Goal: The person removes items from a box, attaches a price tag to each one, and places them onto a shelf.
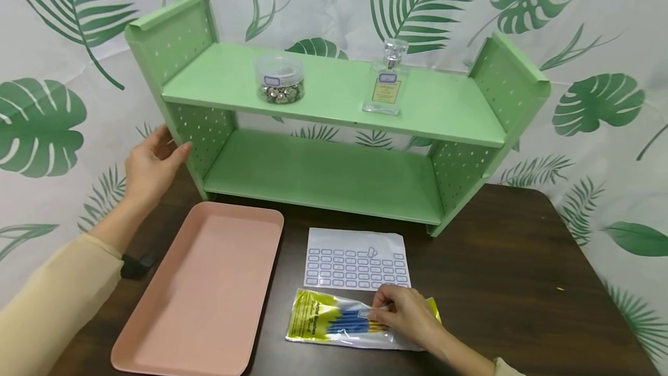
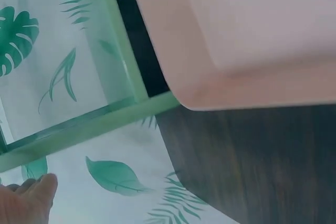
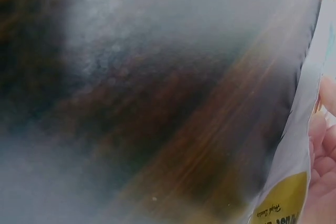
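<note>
My right hand (image 1: 406, 313) is over a yellow and white packet of artist brushes (image 1: 313, 321), with blue handles showing through its clear window. Its thumb and index finger pinch a small blue-bordered label sticker (image 1: 363, 314) close against the packet. In the right wrist view, curled fingers (image 3: 324, 150) show beside the packet's edge. My left hand (image 1: 151, 167) is at the outer left side of the green shelf (image 1: 323, 173), fingers relaxed and thumb near the panel's edge. A white sheet of label stickers (image 1: 357, 242) lies just behind the packet; one label stands partly lifted.
A pink tray (image 1: 203, 289) lies on the dark wooden table (image 1: 511, 283) at the left. On the shelf's upper board stand a labelled clear jar of metal bells (image 1: 282, 83) and a labelled glass perfume bottle (image 1: 386, 89). A leaf-patterned cloth (image 1: 600, 45) hangs behind.
</note>
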The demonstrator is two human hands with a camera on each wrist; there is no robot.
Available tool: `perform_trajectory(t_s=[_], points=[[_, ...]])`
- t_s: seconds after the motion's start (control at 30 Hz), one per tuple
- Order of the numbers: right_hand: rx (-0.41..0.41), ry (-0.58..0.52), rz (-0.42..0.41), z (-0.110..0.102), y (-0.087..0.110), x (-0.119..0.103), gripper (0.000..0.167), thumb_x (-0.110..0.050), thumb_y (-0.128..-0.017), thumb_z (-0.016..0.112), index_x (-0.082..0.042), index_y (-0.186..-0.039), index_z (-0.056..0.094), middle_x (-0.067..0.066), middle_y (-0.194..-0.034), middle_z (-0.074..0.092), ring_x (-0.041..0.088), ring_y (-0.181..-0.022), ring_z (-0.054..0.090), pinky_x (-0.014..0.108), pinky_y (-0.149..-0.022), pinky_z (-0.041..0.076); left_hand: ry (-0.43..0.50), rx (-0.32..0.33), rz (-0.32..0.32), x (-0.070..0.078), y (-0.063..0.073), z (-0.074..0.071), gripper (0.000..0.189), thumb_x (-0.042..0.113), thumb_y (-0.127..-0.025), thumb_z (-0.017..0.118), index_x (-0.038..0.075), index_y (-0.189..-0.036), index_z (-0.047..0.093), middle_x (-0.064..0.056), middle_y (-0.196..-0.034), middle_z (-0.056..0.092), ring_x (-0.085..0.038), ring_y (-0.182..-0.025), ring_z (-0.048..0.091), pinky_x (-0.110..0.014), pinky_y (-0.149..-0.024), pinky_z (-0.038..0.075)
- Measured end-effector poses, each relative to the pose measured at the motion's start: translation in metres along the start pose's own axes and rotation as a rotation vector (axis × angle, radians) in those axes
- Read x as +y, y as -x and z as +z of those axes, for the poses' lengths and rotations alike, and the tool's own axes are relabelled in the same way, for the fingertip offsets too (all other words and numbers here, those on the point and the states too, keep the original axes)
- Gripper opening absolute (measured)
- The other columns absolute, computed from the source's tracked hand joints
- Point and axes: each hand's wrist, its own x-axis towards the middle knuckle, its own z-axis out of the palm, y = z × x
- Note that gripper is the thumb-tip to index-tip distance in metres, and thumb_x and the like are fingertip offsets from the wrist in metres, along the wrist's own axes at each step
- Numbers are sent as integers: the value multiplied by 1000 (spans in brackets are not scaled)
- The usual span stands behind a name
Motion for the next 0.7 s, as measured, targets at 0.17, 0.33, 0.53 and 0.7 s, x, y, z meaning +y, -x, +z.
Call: perform_trajectory(t_s=[0.17, 0.33, 0.53, 0.7], points=[[-2, -13, -9, 0, 0, -1, 21, -27, -76, 77, -22, -69, 58, -16, -63, 51, -5, -53, 40, 17, -48, 35, -7, 122, -2, 6, -5, 8, 47, 30, -94, 56, 8, -135, 50, -16, -127, 59, -3, -105, 59, -9, -79, 46], [-1, -32, -35, -2, 2, -1, 20, -26, -76, 77, -21, -69, 59, -16, -64, 53, -6, -54, 41, 17, -50, 37, -27, 178, 30, 8, -6, 13, 36, 22, -94, 55, 2, -124, 59, -19, -117, 63, 14, -84, 54, -4, -71, 44], [-27, -122, -67, -10, 1, -3, 16, -19, -78, 76, -17, -70, 61, -11, -67, 59, -6, -56, 43, 16, -50, 39, -51, 197, 81, 8, -6, 13, 33, 18, -94, 56, -1, -121, 61, -20, -113, 64, -4, -97, 64, -5, -72, 45], [-39, -179, -68, -28, -6, -9, 14, -16, -79, 75, -12, -72, 63, -6, -69, 61, -5, -55, 44, 17, -48, 39, -43, 190, 107, 9, -6, 14, 33, 14, -94, 55, -4, -121, 59, -23, -114, 62, -33, -106, 61, -9, -75, 47]])
